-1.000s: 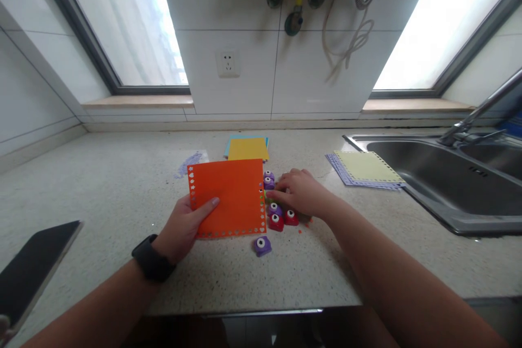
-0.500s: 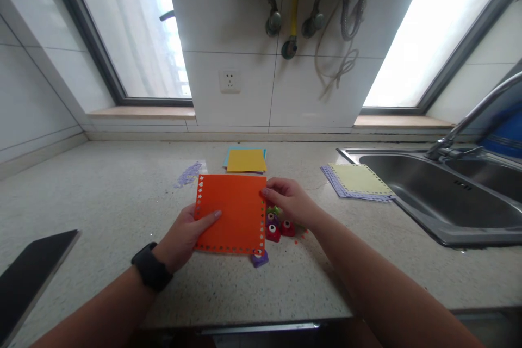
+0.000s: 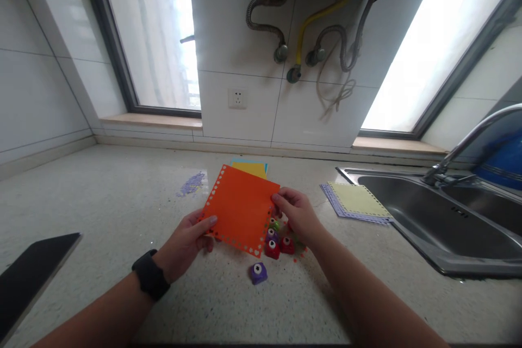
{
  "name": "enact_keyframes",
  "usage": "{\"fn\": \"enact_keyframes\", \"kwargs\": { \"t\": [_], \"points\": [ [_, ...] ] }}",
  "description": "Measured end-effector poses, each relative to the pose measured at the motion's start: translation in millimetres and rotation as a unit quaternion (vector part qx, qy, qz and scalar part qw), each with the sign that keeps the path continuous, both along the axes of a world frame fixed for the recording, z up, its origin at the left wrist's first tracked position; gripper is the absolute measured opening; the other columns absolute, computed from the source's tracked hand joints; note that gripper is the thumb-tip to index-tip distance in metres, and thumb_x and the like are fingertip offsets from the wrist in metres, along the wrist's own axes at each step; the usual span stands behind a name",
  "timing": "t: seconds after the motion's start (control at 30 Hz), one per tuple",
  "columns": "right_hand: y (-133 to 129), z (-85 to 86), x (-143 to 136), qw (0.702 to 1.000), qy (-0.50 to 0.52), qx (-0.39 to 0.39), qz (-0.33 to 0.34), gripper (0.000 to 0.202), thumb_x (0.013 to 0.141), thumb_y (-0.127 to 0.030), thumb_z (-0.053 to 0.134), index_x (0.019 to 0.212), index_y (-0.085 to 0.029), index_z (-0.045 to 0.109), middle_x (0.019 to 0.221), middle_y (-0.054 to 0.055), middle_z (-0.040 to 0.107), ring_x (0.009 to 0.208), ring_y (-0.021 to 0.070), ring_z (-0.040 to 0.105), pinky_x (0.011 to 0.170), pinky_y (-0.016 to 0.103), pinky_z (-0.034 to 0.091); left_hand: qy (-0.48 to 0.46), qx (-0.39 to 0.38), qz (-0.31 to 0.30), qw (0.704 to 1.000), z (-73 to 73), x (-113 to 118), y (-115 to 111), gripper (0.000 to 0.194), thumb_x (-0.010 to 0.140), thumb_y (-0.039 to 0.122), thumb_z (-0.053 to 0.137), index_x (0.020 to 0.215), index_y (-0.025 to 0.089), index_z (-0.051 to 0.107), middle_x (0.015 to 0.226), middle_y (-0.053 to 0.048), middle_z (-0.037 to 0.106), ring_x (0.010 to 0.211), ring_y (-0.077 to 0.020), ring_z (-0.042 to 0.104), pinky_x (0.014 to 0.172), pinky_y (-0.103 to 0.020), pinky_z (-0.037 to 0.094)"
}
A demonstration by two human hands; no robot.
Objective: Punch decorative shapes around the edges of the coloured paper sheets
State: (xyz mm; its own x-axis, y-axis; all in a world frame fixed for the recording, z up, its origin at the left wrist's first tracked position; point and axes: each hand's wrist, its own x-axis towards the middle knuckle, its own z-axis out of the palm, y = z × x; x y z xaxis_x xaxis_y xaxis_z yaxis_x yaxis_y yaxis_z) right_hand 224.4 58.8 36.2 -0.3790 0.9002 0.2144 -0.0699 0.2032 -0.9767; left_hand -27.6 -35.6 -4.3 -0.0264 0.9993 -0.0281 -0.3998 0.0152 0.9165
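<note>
An orange square sheet [image 3: 242,209] with small shapes punched along its left, lower and right edges is held tilted above the counter. My left hand [image 3: 190,239] pinches its lower left edge, thumb on top. At the upper right edge, the fingers of my right hand [image 3: 296,211] grip the sheet. Beside and partly behind its right edge are several craft punches, among them a red one [image 3: 272,249] and a second red one [image 3: 287,244]. A purple punch [image 3: 258,273] lies nearer to me, below the sheet.
Yellow and blue sheets [image 3: 255,168] lie behind the orange one. Purple paper bits [image 3: 192,184] are at the left. Pale yellow and purple punched sheets [image 3: 359,200] sit beside the sink [image 3: 428,223]. A dark flat object [image 3: 38,261] is at the far left.
The orange sheet has turned clockwise and its top right corner has moved right with my right hand. The near purple punch is now uncovered. The camera view has tilted up.
</note>
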Motion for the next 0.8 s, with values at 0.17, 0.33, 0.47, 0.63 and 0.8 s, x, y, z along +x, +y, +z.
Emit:
{"fn": "enact_keyframes", "kwargs": {
  "t": [0.17,0.33,0.47,0.63,0.8],
  "points": [
    [-2,-4.9,-4,1.000,0.002,0.002,0.014,0.028,0.082,-0.044,0.072,0.077,-0.020,0.060,0.064,0.001,0.067,0.055,0.0124,0.055,0.055,0.028,0.041,-0.027,0.005,-0.010,1.000,2.6,0,-1,0.024,0.080,0.033,0.081,0.092,0.015,0.071,0.075,-0.004,0.071,0.059,-0.0126,0.066,0.047,-0.020,0.049],
    [-8,-7.5,-9,0.998,-0.015,0.006,0.054,0.028,0.084,-0.046,0.071,0.090,-0.020,0.063,0.068,0.000,0.068,0.058,0.0131,0.058,0.058,0.028,0.044,0.021,0.009,-0.023,0.999,5.4,5,-2,0.030,0.076,0.036,0.083,0.092,0.014,0.072,0.075,-0.004,0.071,0.053,-0.0100,0.059,0.045,-0.019,0.047],
    [-11,-9.6,-12,0.996,-0.035,0.007,0.081,0.028,0.086,-0.046,0.069,0.096,-0.020,0.063,0.073,0.000,0.068,0.063,0.0143,0.061,0.060,0.028,0.045,0.080,0.000,-0.015,0.997,2.9,8,-1,0.030,0.075,0.038,0.083,0.090,0.014,0.072,0.072,-0.003,0.069,0.047,-0.0080,0.052,0.042,-0.020,0.044],
    [-10,-8.6,-8,0.991,-0.080,0.052,0.098,0.025,0.093,-0.042,0.061,0.104,-0.020,0.064,0.086,0.004,0.069,0.073,0.0153,0.063,0.067,0.030,0.048,0.115,-0.007,-0.001,0.993,0.0,8,1,0.031,0.077,0.039,0.081,0.093,0.014,0.072,0.071,-0.003,0.069,0.044,-0.0082,0.051,0.041,-0.021,0.041],
    [-4,3.4,7,0.939,-0.278,0.198,0.044,0.022,0.097,-0.036,0.056,0.097,-0.019,0.069,0.082,0.003,0.069,0.071,0.0152,0.058,0.065,0.030,0.044,0.113,-0.002,0.015,0.993,-0.5,7,1,0.030,0.077,0.037,0.081,0.095,0.014,0.072,0.076,-0.004,0.070,0.043,-0.0074,0.049,0.039,-0.021,0.041]
  ]
}}
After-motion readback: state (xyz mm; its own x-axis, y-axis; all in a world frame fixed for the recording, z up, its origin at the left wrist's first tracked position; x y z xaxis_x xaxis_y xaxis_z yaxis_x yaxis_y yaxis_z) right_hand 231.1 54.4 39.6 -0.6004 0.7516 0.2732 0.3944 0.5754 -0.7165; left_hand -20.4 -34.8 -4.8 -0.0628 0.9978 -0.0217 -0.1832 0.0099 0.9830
